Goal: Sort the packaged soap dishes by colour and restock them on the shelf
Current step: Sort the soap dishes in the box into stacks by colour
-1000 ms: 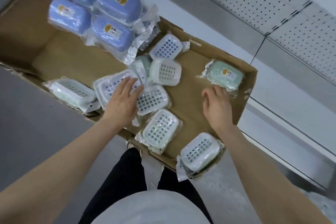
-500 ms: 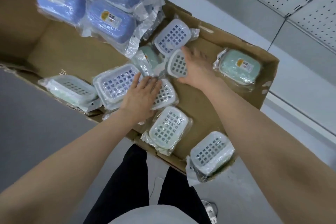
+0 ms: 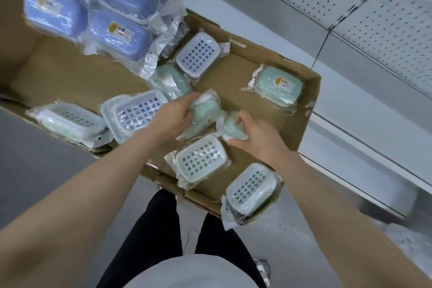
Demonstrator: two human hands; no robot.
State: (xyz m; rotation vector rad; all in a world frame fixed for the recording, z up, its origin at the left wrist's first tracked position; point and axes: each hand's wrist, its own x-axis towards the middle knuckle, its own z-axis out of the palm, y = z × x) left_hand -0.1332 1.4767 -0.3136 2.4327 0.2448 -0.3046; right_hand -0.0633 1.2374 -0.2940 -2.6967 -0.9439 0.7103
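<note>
1. As we lean over the cardboard box (image 3: 233, 77), our left hand (image 3: 173, 117) curls round a wrapped green soap dish (image 3: 204, 112) at the box's middle.
2. Our right hand (image 3: 261, 138) pinches a second green soap dish (image 3: 232, 127) just right of it.
3. Blue soap dishes (image 3: 117, 33) sit grouped at the far left; a labelled green one (image 3: 278, 86) lies far right.

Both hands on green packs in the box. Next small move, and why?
Probably lift both clear and set them beside the label-up green pack at the box's right wall. The left hand grips one mint pack, the right hand holds a second mint pack; the blue packs sit grouped at the left, while greens lie scattered.
</note>
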